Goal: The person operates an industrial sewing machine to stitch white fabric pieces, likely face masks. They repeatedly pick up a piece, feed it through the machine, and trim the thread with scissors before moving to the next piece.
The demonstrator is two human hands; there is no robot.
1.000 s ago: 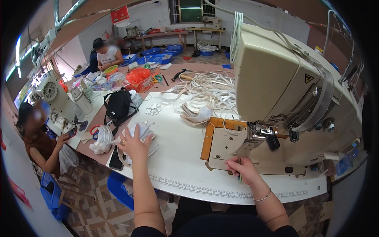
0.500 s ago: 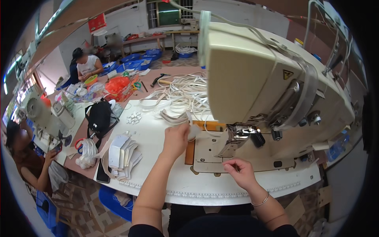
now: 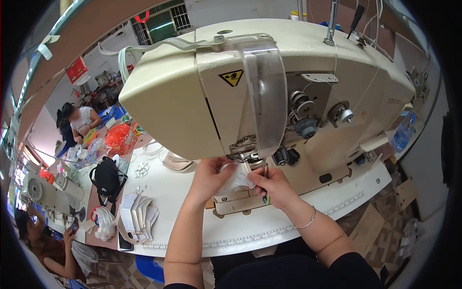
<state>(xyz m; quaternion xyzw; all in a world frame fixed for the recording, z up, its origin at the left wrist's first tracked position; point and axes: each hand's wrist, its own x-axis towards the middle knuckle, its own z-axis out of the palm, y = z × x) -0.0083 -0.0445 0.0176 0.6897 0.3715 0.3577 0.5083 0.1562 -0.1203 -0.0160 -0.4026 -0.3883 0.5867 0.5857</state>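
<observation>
A white, thin piece, cloth or card, lies under the needle area of a cream sewing machine. My left hand is closed on its left side, fingers partly hidden beneath the machine head. With thumb and fingers pinched, my right hand grips the piece's right edge. A slim dark tool with a green part shows at my right palm; its kind is unclear. The presser foot is just above the piece, and I cannot tell whether it touches.
A stack of white pieces lies on the white tabletop at left, near small white bits and a folded beige strip. A black bag sits beyond. Two other people are at left.
My view has turned and come closer to the machine. My left hand has brought the white piece under the machine head, and my right hand has risen to grip its edge.
</observation>
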